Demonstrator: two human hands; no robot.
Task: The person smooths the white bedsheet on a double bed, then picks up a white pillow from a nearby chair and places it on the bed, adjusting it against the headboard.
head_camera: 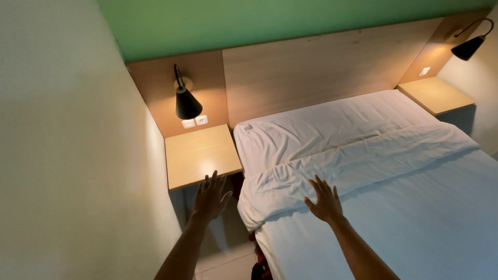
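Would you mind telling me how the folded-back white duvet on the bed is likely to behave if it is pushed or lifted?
The folded-back white duvet looks soft and creased, so it would probably flop and bunch rather than slide as one piece. Its puffy folded edge near the right hand suggests it is light for its size. It overhangs the mattress corner, so a push might drag it off sideways.

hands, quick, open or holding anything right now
Left hand: open, fingers spread, holding nothing.
Right hand: open, flat at the folded white sheet, holding nothing.

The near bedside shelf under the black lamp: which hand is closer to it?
Left. The left hand hovers open at the bedside shelf's front edge; the right hand is over the folded duvet.
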